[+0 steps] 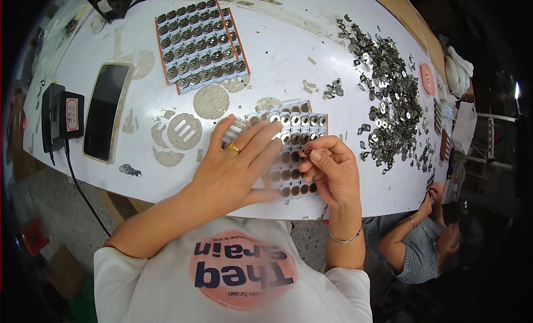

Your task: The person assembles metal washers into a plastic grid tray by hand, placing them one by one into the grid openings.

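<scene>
At the white table (288, 62), seen from my remote seat, my right hand (335, 170) works over the right side of a panel (301, 129), thumb and forefinger drawn together at the tips; I cannot make out what, if anything, they grasp. The panel lies below those fingertips and to their left, directly in front of the body, its columns of discs (305, 121) pointing away from it. My left hand (225, 167) spreads over the panel's left side, fingers released and blurred, hiding enough that I cannot tell the longer axis. My right hand is nearer the loose pile (391, 95), which lies beyond it to the right, well apart; a stack (202, 45) of similar panels sits farther off, to the left.
</scene>
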### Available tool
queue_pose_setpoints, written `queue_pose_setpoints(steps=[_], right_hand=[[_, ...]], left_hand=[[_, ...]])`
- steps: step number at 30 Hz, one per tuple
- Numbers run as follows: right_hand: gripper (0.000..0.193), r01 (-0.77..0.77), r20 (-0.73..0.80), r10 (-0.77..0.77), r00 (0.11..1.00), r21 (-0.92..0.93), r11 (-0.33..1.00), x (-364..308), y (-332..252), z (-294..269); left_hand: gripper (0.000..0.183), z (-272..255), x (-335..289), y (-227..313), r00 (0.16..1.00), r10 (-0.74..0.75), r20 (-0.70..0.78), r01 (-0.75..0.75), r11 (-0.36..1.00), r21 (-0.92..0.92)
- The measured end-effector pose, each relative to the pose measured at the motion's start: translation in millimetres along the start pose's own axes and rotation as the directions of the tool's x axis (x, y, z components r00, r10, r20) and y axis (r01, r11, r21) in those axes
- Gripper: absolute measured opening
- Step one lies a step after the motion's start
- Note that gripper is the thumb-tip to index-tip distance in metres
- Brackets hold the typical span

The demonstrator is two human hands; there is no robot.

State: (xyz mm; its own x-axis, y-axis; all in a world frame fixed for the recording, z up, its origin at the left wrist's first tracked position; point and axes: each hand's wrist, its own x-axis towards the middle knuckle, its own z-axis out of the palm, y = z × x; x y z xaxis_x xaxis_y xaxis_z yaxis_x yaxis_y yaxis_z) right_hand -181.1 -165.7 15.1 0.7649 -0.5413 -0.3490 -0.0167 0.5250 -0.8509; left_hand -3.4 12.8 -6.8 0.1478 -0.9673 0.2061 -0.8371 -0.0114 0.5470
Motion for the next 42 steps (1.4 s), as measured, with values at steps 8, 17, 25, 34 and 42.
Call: queue_pose_setpoints(steps=[8, 17, 25, 34, 42], right_hand=[[0.013, -0.029, -0.037, 0.006, 0.999, -0.656, 0.754, -3.3, -2.5, 26.7], [0.009, 0.034, 0.075, 0.032, 0.997, -0.737, 0.676, 2.5, -9.8, 38.8], [0.013, 0.149, 0.165, -0.017, 0.986, -0.835, 0.529, 4.0, -9.9, 37.9], [0.016, 0.071, 0.057, -0.044, 0.997, -0.810, 0.582, -1.1, -3.1, 42.0], [0.014, 0.086, 0.029, -0.135, 0.990, -0.892, 0.444, -3.8, 0.3, 45.4]], left_hand=[[0.092, 0.9, 2.4, -1.6, 1.000, -0.010, -0.022, 0.010, 1.000, -0.009], [0.094, -0.9, 4.0, -0.7, 1.000, -0.018, -0.019, 0.018, 1.000, -0.008], [0.093, -2.3, 4.3, 0.1, 1.000, -0.022, -0.015, 0.021, 1.000, -0.009], [0.092, -2.5, 4.8, 0.0, 1.000, -0.009, -0.024, 0.009, 1.000, -0.002], [0.093, -0.7, 4.9, 0.0, 1.000, -0.021, -0.020, 0.021, 1.000, 0.011]])
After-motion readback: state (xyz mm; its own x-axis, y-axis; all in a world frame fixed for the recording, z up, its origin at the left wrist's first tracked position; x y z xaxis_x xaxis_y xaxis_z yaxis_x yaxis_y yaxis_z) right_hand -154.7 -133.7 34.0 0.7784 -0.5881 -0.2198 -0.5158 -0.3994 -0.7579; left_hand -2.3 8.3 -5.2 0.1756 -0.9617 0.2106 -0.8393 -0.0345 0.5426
